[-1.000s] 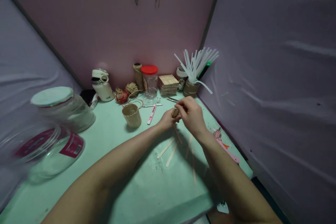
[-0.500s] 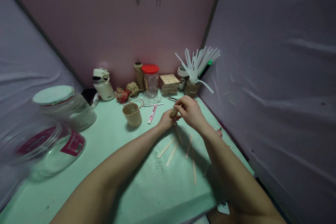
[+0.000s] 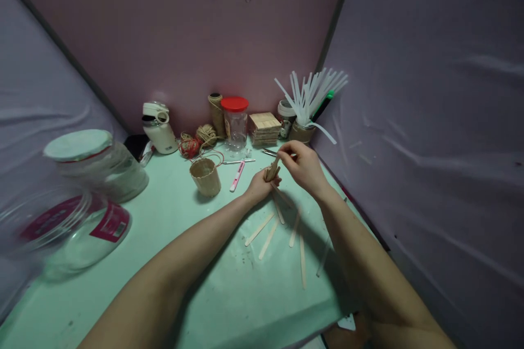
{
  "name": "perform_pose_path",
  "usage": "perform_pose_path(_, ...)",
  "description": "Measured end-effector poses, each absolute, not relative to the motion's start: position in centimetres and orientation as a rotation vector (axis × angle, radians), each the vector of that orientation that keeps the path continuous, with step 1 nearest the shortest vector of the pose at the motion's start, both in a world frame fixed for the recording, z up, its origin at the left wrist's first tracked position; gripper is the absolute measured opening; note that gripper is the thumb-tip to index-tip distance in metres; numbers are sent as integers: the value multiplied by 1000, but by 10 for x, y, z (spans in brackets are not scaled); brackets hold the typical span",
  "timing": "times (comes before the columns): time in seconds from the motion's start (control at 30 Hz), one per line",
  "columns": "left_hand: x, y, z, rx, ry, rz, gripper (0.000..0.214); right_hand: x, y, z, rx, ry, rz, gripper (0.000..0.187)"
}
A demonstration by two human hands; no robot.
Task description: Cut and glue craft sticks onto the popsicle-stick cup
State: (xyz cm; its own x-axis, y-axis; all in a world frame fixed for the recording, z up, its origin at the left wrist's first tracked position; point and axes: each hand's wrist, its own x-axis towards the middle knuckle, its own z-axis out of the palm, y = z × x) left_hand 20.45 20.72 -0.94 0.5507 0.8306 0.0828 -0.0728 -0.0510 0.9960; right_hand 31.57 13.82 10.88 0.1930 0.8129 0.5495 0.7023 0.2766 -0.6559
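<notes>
Above the desk, the left hand grips a bundle of sticks; the right hand seems to pinch one stick between its fingers. A slackened left grip could spill the bundle.

Wooden sticks bundled in left fingers

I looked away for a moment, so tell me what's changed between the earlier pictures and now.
The right hand has shifted slightly rightward, away from the left hand. One thin wooden stick now juts up from the small tan wooden bundle toward the right fingers. The left hand still holds the bundle. The loose pale wooden sticks and round tan cup stayed put.
</notes>
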Motion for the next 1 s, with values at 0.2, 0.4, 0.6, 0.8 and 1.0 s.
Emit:
perform_pose_path(0.2,203,211,-21,1488,691,822,23,342,136,119,-1241,-1165,-17,5)
perform_pose_path(0.4,203,207,-20,1541,701,849,20,329,149,102,-1889,-1523,153,18)
perform_pose_path(0.6,204,207,-19,1579,708,869,21,307,152,105,-2093,-1704,85,18)
perform_pose_path(0.8,202,206,-17,1587,712,825,18,320,102,161,-1787,-1346,-344,18)
perform_pose_path(1.0,195,226,14,1639,721,800,18,290,73,120,-1829,-1433,342,20)
